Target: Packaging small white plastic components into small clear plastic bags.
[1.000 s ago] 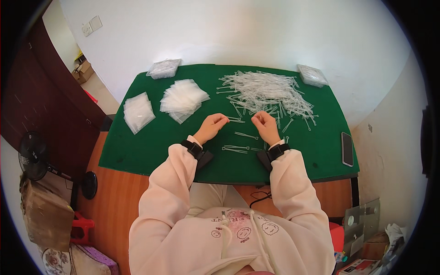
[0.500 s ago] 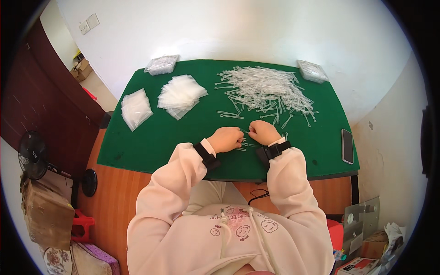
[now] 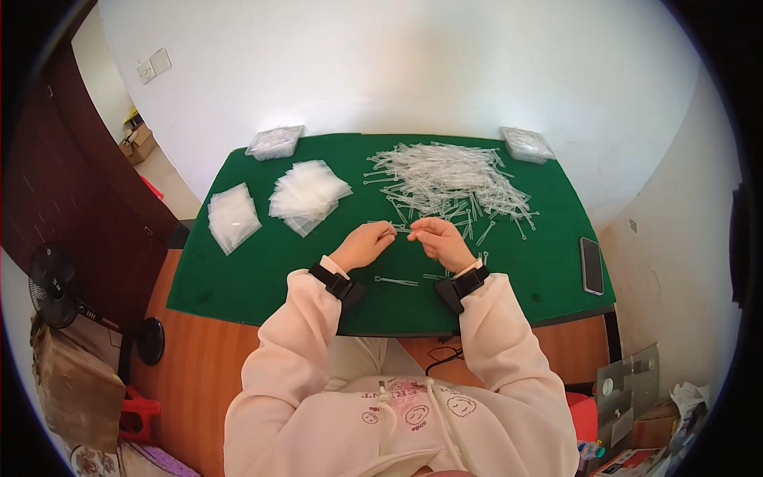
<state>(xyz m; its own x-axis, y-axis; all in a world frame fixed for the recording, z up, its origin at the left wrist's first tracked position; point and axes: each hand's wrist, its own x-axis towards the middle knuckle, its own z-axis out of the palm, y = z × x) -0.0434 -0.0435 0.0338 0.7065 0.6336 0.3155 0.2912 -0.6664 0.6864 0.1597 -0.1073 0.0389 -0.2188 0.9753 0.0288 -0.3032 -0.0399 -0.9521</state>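
Observation:
Near the middle of the green table (image 3: 262,274), my left hand (image 3: 364,245) has its fingers curled in around clear plastic two-pronged picks, mostly hidden by the fingers. My right hand (image 3: 443,243) faces it, thumb and forefinger pinched at the end of a thin clear pick (image 3: 404,230) that spans the small gap between the hands. Closer to me lies a loose pick (image 3: 396,281) with a ring at one end. Beyond my hands spreads a large heap of the same picks (image 3: 449,179), several straying toward my right hand.
Two fans of clear plastic bags, one bigger (image 3: 308,197) and one smaller (image 3: 234,218), lie on the left. Clear boxes stand at the back left (image 3: 275,142) and back right (image 3: 526,145). A phone (image 3: 591,265) rests by the right edge. A black fan (image 3: 56,282) stands left.
My view has tilted up a little, so the table sits lower. Both hands have moved away from the near edge toward the heap, uncovering the loose pick. The right fingers have loosened from a tighter curl.

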